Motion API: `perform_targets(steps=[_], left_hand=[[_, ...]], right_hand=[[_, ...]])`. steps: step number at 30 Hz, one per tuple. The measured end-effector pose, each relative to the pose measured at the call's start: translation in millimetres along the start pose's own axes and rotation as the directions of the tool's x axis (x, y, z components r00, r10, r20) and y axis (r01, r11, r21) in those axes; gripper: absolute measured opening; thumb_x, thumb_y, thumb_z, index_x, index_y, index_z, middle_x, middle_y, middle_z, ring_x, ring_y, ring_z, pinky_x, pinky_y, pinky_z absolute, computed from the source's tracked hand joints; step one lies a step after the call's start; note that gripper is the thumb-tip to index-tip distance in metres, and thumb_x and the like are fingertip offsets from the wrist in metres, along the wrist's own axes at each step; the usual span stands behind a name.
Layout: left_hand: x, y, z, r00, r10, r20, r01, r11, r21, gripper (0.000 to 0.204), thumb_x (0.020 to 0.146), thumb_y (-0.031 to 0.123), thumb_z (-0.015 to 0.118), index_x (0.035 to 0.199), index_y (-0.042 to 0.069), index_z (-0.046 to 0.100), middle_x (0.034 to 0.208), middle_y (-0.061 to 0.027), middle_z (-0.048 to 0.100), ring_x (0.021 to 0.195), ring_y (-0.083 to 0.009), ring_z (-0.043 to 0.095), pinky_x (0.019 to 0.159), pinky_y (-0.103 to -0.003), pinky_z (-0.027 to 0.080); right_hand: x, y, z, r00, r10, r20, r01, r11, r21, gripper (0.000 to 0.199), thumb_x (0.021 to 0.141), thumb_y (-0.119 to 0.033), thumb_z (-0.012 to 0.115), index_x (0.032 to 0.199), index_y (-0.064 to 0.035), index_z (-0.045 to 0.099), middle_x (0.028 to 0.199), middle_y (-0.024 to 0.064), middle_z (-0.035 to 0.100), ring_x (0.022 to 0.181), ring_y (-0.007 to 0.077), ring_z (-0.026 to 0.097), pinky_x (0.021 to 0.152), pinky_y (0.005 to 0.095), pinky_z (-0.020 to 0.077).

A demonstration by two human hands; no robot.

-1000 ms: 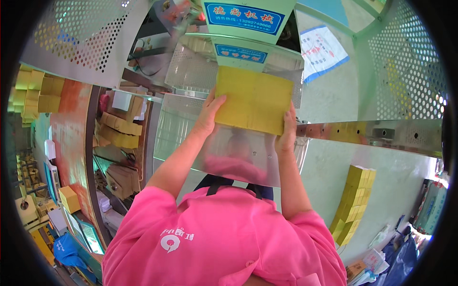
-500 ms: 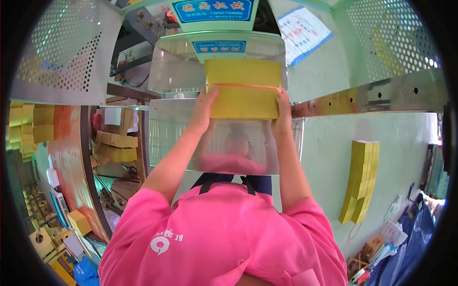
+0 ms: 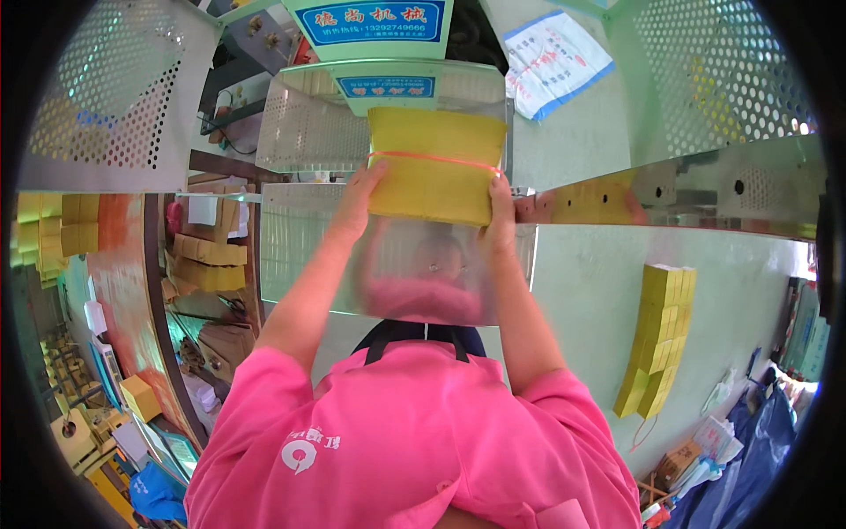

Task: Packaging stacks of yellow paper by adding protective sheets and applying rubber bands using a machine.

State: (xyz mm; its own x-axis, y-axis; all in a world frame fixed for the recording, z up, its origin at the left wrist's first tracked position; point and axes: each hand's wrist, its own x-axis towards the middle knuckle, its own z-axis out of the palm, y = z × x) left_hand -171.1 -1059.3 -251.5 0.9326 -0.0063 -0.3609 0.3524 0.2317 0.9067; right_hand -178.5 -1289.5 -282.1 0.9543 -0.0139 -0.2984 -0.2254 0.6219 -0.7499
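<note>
Since a second ago we're lifting the yellow stack [image 3: 434,166] higher and closer to the machine, so it's now sitting right up against the clear guard panel [image 3: 388,115] below the blue sign [image 3: 367,19] instead of lower down in front of our chest.

We're gripping it from both ends: our left hand [image 3: 359,198] is pressing flat on the left edge, our right hand [image 3: 500,212] is clamping the right edge, fingers wrapping a bit around the sides. Neither hand is nearer really, they're pretty much level with the stack between them.

Long axis is running left to right across our view, with the broad yellow face pointing back at us and the top edge heading up toward the machine. A thin orange band [image 3: 436,159] is crossing the stack the same way, left to right.

Hard to say through the shiny panel, but the lower edge seems to be resting on or just above the metal ledge [image 3: 679,189]. Another pile of yellow bundles [image 3: 656,339] is waiting well off to our right on the pale table [image 3: 582,300].
</note>
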Motion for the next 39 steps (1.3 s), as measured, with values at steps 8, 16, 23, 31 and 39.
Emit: perform_targets(steps=[8,16,23,31,39], left_hand=[[-15.7,7.3,8.6,0.998,0.057,-0.006,-0.057,0.998,-0.038,0.06,0.094,0.039,0.057,0.141,0.004,0.044,0.133,-0.0081,0.053,0.124,-0.0169,0.046,0.105,-0.031,0.033],[-82.2,7.4,-44.6,0.991,-0.007,-0.135,0.028,0.988,0.154,0.052,0.094,0.033,0.058,0.135,0.003,0.049,0.127,-0.009,0.057,0.115,-0.0153,0.053,0.097,-0.03,0.041],[-145.3,15.6,-110.0,0.97,-0.033,-0.24,0.194,0.697,0.69,0.038,0.092,0.021,0.062,0.123,-0.002,0.055,0.112,-0.0089,0.063,0.106,-0.0148,0.058,0.09,-0.029,0.046],[-130.8,8.2,-115.9,0.969,0.212,-0.129,-0.159,0.93,0.332,0.026,0.092,0.008,0.062,0.115,-0.001,0.056,0.107,-0.007,0.062,0.1,-0.0138,0.058,0.088,-0.029,0.046],[-97.0,-32.6,-177.5,0.971,-0.116,-0.207,0.156,0.97,0.184,0.046,0.102,0.039,0.038,0.129,0.005,0.054,0.122,-0.0068,0.057,0.113,-0.0194,0.052,0.097,-0.034,0.043]], right_hand=[[-7.2,-5.0,5.4,0.992,-0.098,0.075,0.103,0.992,-0.069,0.048,0.098,-0.03,0.044,0.138,-0.0029,0.041,0.131,0.0072,0.05,0.121,0.0173,0.046,0.104,0.0308,0.0347],[-70.2,15.5,10.3,0.974,-0.068,0.218,0.152,0.905,-0.397,0.054,0.1,-0.025,0.044,0.146,0.0014,0.033,0.148,0.0145,0.038,0.137,0.0218,0.034,0.112,0.0323,0.0247],[-120.9,19.1,-6.8,0.999,0.041,-0.025,-0.048,0.854,-0.518,0.02,0.094,-0.007,0.056,0.106,0.005,0.067,0.092,0.0063,0.07,0.092,0.0124,0.063,0.086,0.0251,0.0481],[-111.8,31.2,40.0,0.986,-0.132,-0.102,0.091,0.939,-0.332,0.013,0.094,-0.006,0.057,0.102,0.0019,0.063,0.092,0.0012,0.065,0.087,0.0076,0.058,0.08,0.0224,0.0461],[-98.4,60.4,12.2,0.935,-0.24,-0.263,-0.018,0.705,-0.709,0.029,0.092,-0.022,0.056,0.107,0.0011,0.066,0.104,0.0122,0.067,0.099,0.0234,0.062,0.088,0.0337,0.0484]])
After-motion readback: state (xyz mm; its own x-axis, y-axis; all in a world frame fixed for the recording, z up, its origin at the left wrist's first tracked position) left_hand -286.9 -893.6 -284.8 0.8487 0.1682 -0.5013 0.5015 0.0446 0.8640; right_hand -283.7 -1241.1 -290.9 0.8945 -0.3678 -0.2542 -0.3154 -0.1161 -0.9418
